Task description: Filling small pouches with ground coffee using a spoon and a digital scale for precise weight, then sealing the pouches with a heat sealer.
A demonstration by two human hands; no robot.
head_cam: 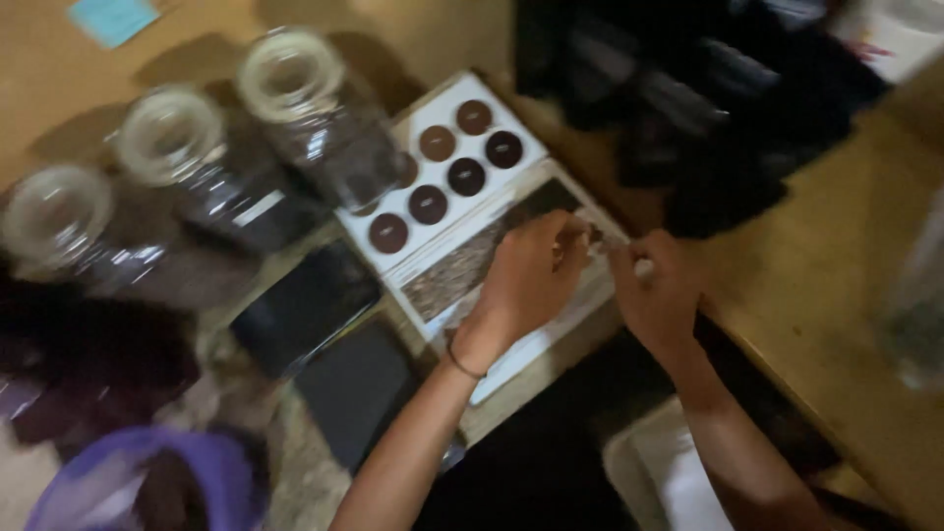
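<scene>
Both forearms are bare to the frame edge; no sleeves in view. Left hand (524,280): thin dark band (462,364) circles the wrist just below the hand. Right hand (654,295): wrist bare, no band. Fingers blurred on both hands; rings and nails cannot be told.

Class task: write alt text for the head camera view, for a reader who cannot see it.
A person's left hand and right hand meet over a white card of brown round samples on a wooden counter. Three clear lidded jars stand to the left, with dark flat pads below them.
</scene>
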